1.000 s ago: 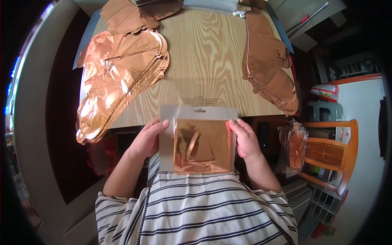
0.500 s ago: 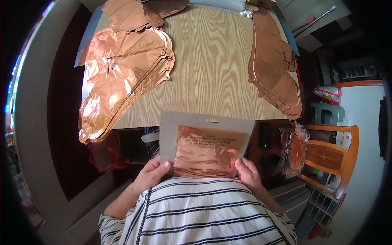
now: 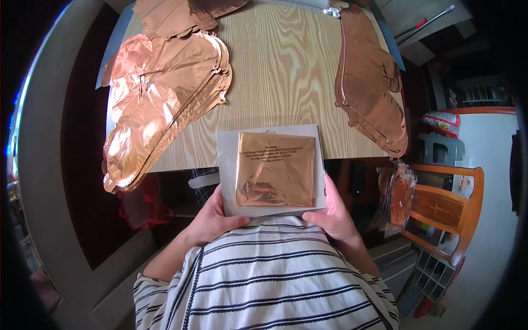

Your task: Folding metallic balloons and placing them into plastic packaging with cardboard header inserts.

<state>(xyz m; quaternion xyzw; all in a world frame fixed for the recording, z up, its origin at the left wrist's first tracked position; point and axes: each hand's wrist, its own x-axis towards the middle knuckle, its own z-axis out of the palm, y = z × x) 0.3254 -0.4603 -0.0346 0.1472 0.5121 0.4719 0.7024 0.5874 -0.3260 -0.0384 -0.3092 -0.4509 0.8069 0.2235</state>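
Observation:
A flat package sits between my hands at the table's near edge: a grey-white card (image 3: pixel 226 159) with a folded copper foil balloon (image 3: pixel 278 184) on it under clear film with dark print. My left hand (image 3: pixel 214 220) grips the card's lower left corner, thumb along the bottom edge. Around the lower right corner closes my right hand (image 3: pixel 336 214), its thumb also on the bottom edge. To the left on the table lies a stack of shiny flat copper foil balloons (image 3: pixel 159 99). More flat foil balloons (image 3: pixel 371 82) lie along the right side.
The wood-grain table (image 3: pixel 275 77) spreads ahead of me. Further foil sheets (image 3: pixel 170 16) lie at its far left, and small white pieces (image 3: pixel 331 12) at the far right. A wooden chair (image 3: pixel 445 212) stands at the right, beside a clear bag (image 3: pixel 396 201) with copper-coloured contents.
The package has moved up and away from my body, tilting to face upward more fully. Both hands have shifted to its lower corners, and the foil now shows whole.

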